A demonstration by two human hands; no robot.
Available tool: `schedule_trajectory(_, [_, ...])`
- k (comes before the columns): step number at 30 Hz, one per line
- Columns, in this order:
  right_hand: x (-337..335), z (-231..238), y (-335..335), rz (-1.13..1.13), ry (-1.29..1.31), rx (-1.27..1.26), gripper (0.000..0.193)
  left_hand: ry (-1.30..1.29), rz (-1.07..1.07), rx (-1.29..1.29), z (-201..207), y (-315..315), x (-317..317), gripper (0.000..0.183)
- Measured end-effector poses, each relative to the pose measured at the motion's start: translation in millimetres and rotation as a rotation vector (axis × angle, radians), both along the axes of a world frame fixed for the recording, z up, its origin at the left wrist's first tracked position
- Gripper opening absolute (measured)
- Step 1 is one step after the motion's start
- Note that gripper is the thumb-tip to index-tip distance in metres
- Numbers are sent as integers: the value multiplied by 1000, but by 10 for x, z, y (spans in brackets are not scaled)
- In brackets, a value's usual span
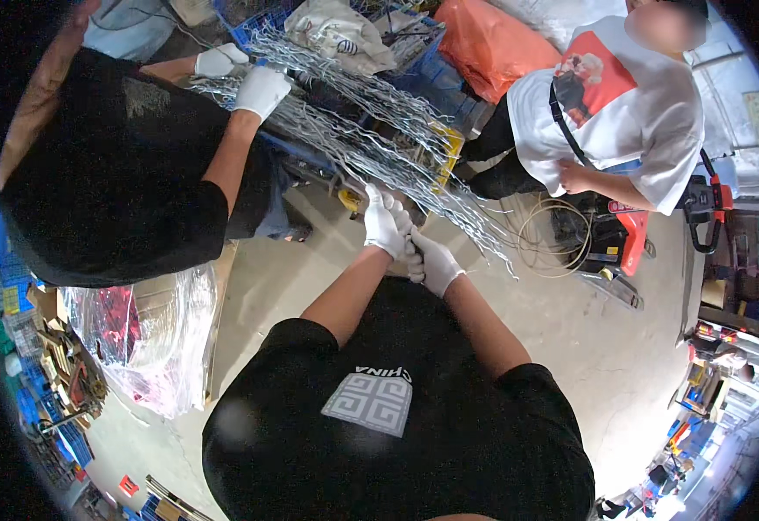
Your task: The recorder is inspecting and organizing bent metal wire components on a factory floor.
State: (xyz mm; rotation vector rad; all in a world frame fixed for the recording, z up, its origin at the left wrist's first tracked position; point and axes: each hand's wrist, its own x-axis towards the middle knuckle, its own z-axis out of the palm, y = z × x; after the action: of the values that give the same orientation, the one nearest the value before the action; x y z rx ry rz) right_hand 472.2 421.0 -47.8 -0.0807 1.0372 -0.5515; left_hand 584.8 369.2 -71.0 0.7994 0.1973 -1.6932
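My left hand (385, 224), in a white glove, is closed at the near edge of a long bundle of wavy silvery metal strands (353, 143). A thin grey strand runs from the bundle to its fingers. Against it, my right hand (437, 264), also white-gloved, has its fingers curled; what lies in them is hidden. At the left, a co-worker in black rests one gloved hand (263, 92) on the bundle, the other gloved hand (220, 61) close by. The strands' loose ends fan out toward the right.
Blue crates (253, 26), a pale sack (340, 35) and an orange-red bag (492, 48) stand behind the bundle. A person in a white T-shirt (605, 113) stands right, near a red-and-black pallet truck (627, 239) and coiled cable (561, 239). Plastic-wrapped goods (149, 334) sit left.
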Motion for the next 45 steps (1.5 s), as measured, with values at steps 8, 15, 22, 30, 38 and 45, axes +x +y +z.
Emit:
schedule_trajectory(8, [106,-60,-107,-8,148,-7,40,-28,7,26,-11,-121,15,51])
schedule_trajectory(15, [148,7,-127,26,262,-18,41,-50,23,42,-47,-127,41,50])
schedule_trajectory(22, [85,23,-189,108,97,7,42,-119,-27,79,-9,-154,90,53])
schedule_trajectory(30, [-37,119,-208,233,17,120,38,-85,-98,87,-26,-72,47,51])
schedule_trajectory(38, [-119,160,-228,27,-179,38,33,78,-15,17,-16,-115,9,53])
schedule_trajectory(45, [-294,-77,-25,46,51,-214,26,124,-43,-11,-53,-41,-87,53])
